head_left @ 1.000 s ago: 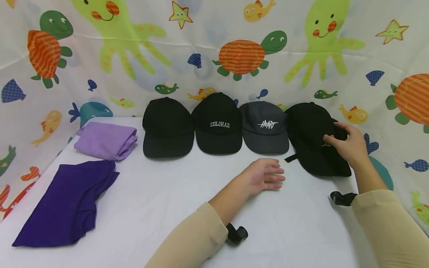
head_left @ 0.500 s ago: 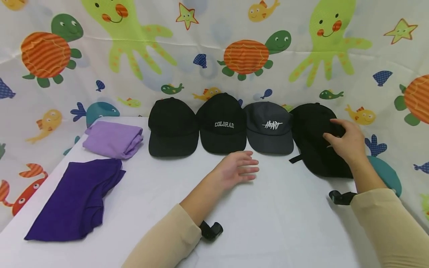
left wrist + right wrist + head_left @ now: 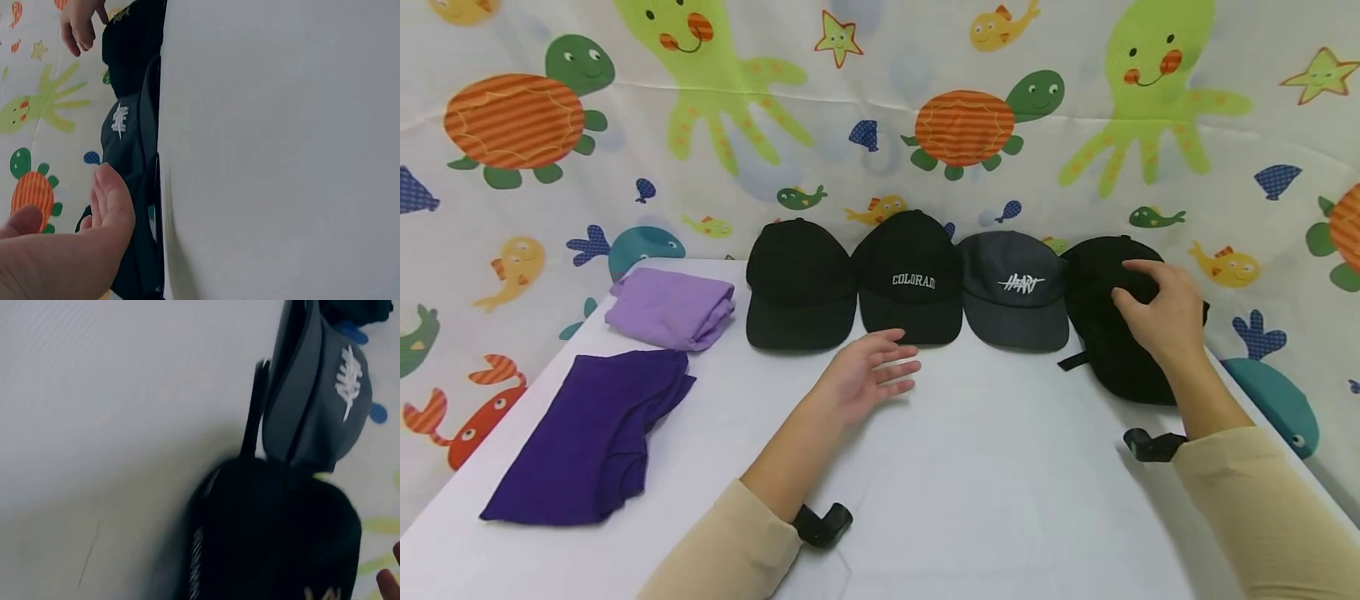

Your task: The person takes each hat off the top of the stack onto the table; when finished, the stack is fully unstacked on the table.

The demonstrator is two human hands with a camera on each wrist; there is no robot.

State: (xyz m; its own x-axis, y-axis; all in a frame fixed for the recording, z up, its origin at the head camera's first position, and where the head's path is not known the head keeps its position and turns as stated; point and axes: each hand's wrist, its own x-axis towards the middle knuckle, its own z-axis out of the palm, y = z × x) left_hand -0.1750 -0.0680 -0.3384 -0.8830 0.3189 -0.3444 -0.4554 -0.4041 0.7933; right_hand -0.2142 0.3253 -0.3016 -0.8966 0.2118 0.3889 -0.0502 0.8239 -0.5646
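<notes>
Four caps stand in a row at the back of the table: a plain black cap (image 3: 801,287), a black cap lettered COLORADO (image 3: 912,304), a dark grey HEART cap (image 3: 1017,292) and a black cap (image 3: 1112,333) with a loose strap at the far right. My right hand (image 3: 1168,312) is over that last cap, thumb and fingers spread; in the right wrist view its fingertips (image 3: 389,584) show apart from the cap. My left hand (image 3: 868,375) hovers over the table before the COLORADO cap, fingers loosely extended and holding nothing.
On the left lie a folded lilac cloth (image 3: 670,308) and a dark purple cloth (image 3: 572,442). A curtain (image 3: 880,75) printed with sea animals hangs behind the white table (image 3: 985,483). A black wrist camera (image 3: 823,525) sits below my left wrist.
My left hand has moved leftward, from in front of the HEART cap to near the COLORADO cap. My right hand has shifted slightly left over the far-right cap. The head view has turned a little left.
</notes>
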